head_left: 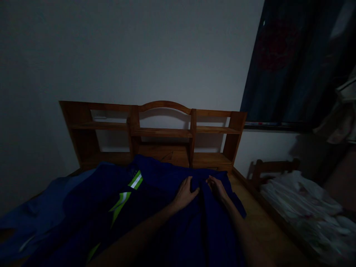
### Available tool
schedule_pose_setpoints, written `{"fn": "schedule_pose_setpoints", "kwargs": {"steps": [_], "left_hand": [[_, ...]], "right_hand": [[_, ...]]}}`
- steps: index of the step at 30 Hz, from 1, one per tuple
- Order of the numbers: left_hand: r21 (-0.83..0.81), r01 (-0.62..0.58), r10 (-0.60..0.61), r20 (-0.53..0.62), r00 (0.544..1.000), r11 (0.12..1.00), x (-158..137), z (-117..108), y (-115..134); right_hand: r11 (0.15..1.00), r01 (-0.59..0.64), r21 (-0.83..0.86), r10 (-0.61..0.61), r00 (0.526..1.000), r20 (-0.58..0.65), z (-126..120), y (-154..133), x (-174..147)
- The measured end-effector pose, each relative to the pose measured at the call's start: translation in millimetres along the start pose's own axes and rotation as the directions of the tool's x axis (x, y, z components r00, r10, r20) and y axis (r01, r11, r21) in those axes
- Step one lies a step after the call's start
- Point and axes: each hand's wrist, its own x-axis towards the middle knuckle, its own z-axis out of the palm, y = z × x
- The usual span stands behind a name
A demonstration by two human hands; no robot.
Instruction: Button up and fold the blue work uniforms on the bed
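head view: looking down at a dark blue garment spread out rumpled across a bed, right in front of a wooden headboard. pretty dim in here, ngl. spotting the left hand on or just over the fabric, back facing up, fingers reaching forward with a slight bend, thumb stuck out toward the right. reads as released, relaxed even. then the right hand near it, over the right part of the garment, fingers curled in and turned toward the left hand. can't tell about a pinch on the fabric there, too dark. note the left forearm and right forearm coming up from the bottom edge, angled toward each other. can also see yellow-green strips on the garment, left of the left hand, plus a lighter blue cloth at far left and a crumpled whitish heap over right.
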Motion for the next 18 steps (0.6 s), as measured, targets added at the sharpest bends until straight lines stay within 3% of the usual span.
{"fn": "schedule_pose_setpoints", "kwargs": {"steps": [2,5,7,9,11,13,18], "left_hand": [[0.206,-0.037,0.019,0.086,0.996,0.978,-2.7,-27.9,-2.7],[0.486,0.069,-0.149,0.129,0.980,0.871,-5.6,-81.2,-13.1],[0.565,0.149,-0.306,0.193,0.932,0.811,-9.3,-114.3,-22.7],[0.559,0.172,-0.407,0.329,0.852,0.811,-16.7,-136.7,-33.1],[0.515,0.156,-0.430,0.471,0.770,0.843,-27.5,-145.1,-43.9],[0.495,0.112,-0.407,0.542,0.735,0.862,-39.0,-141.6,-54.4],[0.523,-0.039,-0.301,0.550,0.779,0.852,-49.8,-123.4,-65.3]], "right_hand": [[1.000,0.002,0.020,-0.002,1.000,0.014,-0.8,0.4,0.7],[0.997,-0.006,0.072,0.004,0.999,0.038,-1.9,4.7,3.6],[0.993,-0.017,0.118,0.010,0.998,0.061,-2.0,7.8,5.4],[0.986,-0.030,0.165,0.015,0.996,0.087,-1.7,9.7,6.5],[0.978,-0.046,0.203,0.024,0.994,0.109,-1.3,10.8,6.6],[0.972,-0.065,0.226,0.038,0.992,0.124,-1.0,11.4,6.2],[0.959,-0.088,0.271,0.053,0.990,0.134,-5.1,7.9,7.2]]}}
